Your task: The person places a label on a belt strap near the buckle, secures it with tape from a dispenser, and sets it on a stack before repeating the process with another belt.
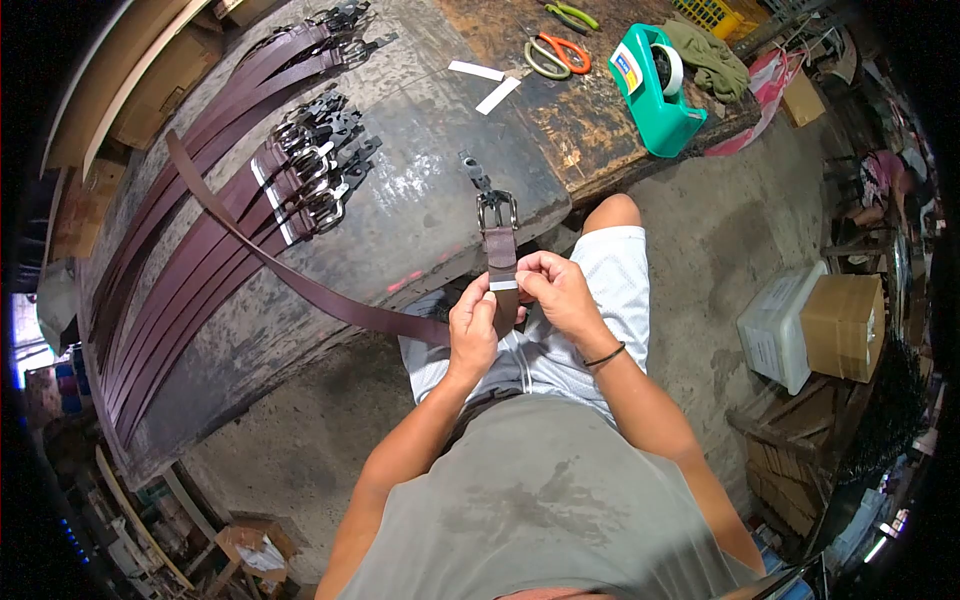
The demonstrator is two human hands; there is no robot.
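Between my two hands is the buckle end of a dark brown belt (500, 247), its metal buckle (497, 210) pointing away toward the table. A small white strip (502, 285) lies across the strap just below the buckle. My left hand (474, 325) pinches the strap's left edge. On the right edge, my right hand (556, 293) has thumb and fingers closed at the strip. From my left hand the rest of the strap loops left and up over the table. Several more belts (190, 270) lie in bundles on the table, buckles together.
The dark worktable (420, 200) fills the upper left. On its wooden part are a green tape dispenser (655, 100), orange-handled scissors (563, 57), and white strips (497, 95). A plastic bin (780, 330) and a cardboard box (842, 328) stand at right. Another person (885, 185) is far right.
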